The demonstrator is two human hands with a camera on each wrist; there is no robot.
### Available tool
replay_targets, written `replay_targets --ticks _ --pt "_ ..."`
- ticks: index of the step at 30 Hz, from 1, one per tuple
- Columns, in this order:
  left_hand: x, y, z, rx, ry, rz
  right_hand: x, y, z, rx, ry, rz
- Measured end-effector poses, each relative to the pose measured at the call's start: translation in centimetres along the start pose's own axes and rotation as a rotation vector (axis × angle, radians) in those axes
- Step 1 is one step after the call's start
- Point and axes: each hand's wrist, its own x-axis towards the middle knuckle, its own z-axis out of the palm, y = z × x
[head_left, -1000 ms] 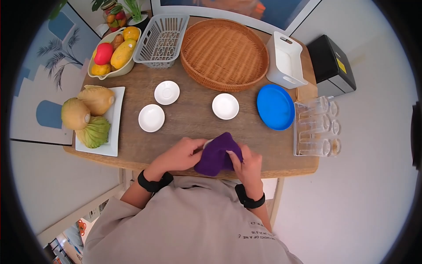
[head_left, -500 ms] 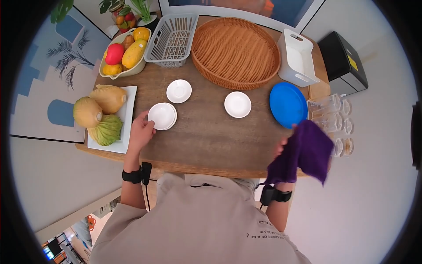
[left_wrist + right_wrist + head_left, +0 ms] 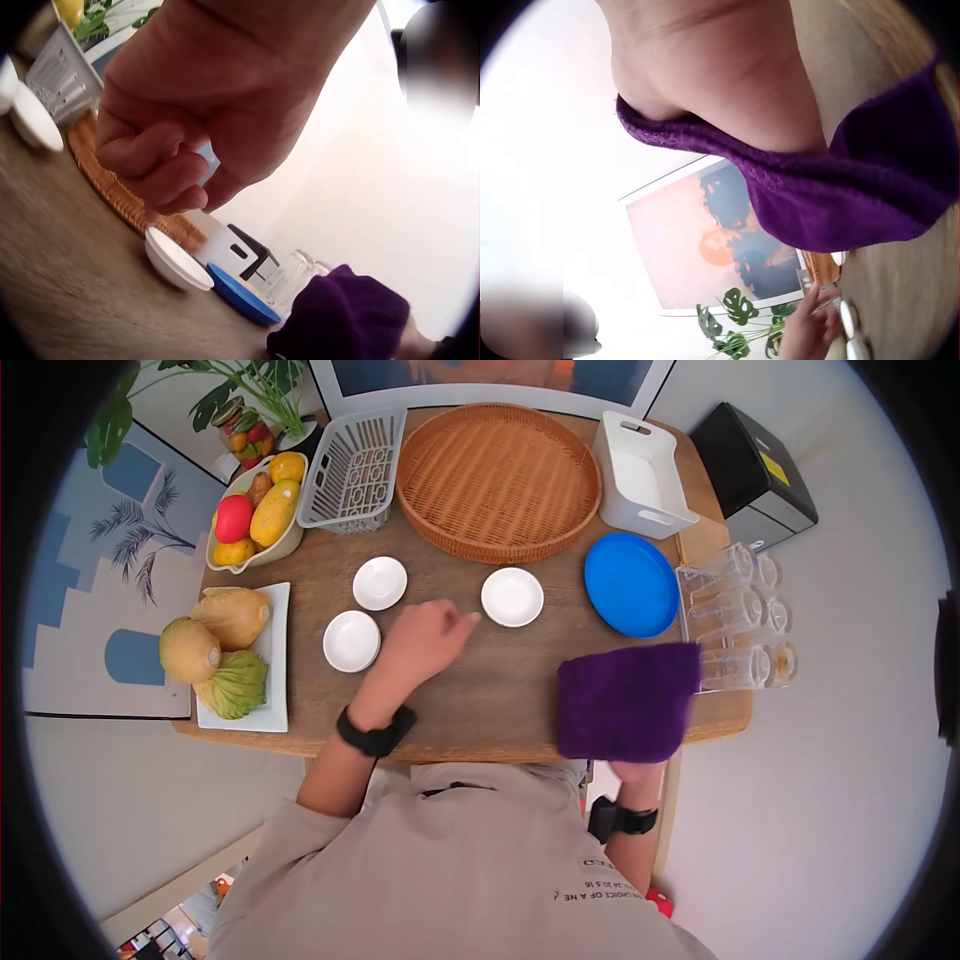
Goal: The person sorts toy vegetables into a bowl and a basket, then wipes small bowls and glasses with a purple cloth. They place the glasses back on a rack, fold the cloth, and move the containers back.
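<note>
Clearly, the left hand (image 3: 428, 637) is the nearer one to the right-hand white dish (image 3: 513, 597): its fingertips point at the dish's left edge, just beside it in the head view. Whether they touch the rim I cannot tell, even from the left wrist view. The hand's fingers are loosely bent, with a narrow gap to the thumb, and nothing shows in them. The dish sits on the desk (image 3: 480, 710) ahead and to the right of that hand — round, so it has no long axis to line up with.

The right hand (image 3: 637, 770) is farther off, at the desk's near edge, with a purple cloth (image 3: 630, 700) spread over it. Its fingers are hidden, so whether they grip the cloth I cannot tell. From there the dish lies ahead and to the left — the cloth is nearer the blue plate (image 3: 630, 585) than the dish.
</note>
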Motion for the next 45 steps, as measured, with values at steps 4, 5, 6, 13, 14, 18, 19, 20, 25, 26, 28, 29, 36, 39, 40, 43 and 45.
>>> replay_targets --ticks 4,5,6,13,14,18,19,20,25,26,28,29,36,39,40,43,45 --pt "4.7 1.0 3.1 0.141 -0.165 -0.095 -1.6 0.7 0.2 0.099 0.008 -0.044" --pt "5.0 0.9 3.6 0.152 -0.144 -0.086 -2.2 0.7 -0.4 0.029 0.041 -0.066" --pt "5.3 0.5 4.0 0.165 -0.125 -0.077 -2.9 1.2 -1.6 -0.036 0.078 -0.093" --pt "6.1 0.2 2.7 0.166 -0.146 -0.124 -3.5 2.5 -2.9 -0.391 0.145 -0.228" --pt "5.8 0.1 2.4 0.094 -0.124 -0.102 -3.5 2.1 -2.6 -0.392 0.150 -0.263" --pt "4.4 -0.7 1.3 -0.150 -0.068 -0.041 -1.7 -3.3 0.0 -0.399 0.160 -0.427" --pt "3.7 -1.0 1.1 -0.202 -0.059 -0.036 -0.8 -4.2 1.3 -0.400 0.155 -0.469" --pt "2.8 -0.9 0.9 -0.310 -0.100 -0.047 -0.2 -4.4 2.9 -0.672 0.160 -0.477" --pt "-3.6 1.7 1.4 -0.559 -0.377 0.162 4.5 2.2 9.6 -1.549 0.190 -0.206" --pt "-4.5 2.0 2.0 -0.592 -0.415 0.279 4.7 3.9 7.5 -1.834 -0.245 -0.403" --pt "-5.3 2.2 1.9 -0.701 -0.285 0.410 4.5 4.8 9.3 -1.939 -0.261 -0.365" --pt "-5.3 1.7 1.3 -0.646 -0.320 0.335 4.4 5.4 8.6 -1.659 -0.122 -0.345" --pt "-5.9 1.2 -0.6 -0.501 -0.386 0.423 3.7 5.5 6.4 -1.140 0.085 0.138" --pt "-5.7 2.3 -1.4 -0.576 -0.058 0.468 3.7 5.0 7.9 -1.401 0.007 0.021" --pt "-5.7 2.7 -1.2 -0.569 -0.008 0.503 3.7 5.0 7.9 -1.491 -0.029 0.006" --pt "-6.0 3.3 0.1 -0.443 -0.053 0.670 3.7 5.2 7.8 -1.704 -0.141 -0.017" --pt "-6.0 2.7 -0.2 -0.480 -0.300 0.494 3.9 5.1 7.6 -1.781 -0.202 -0.027"
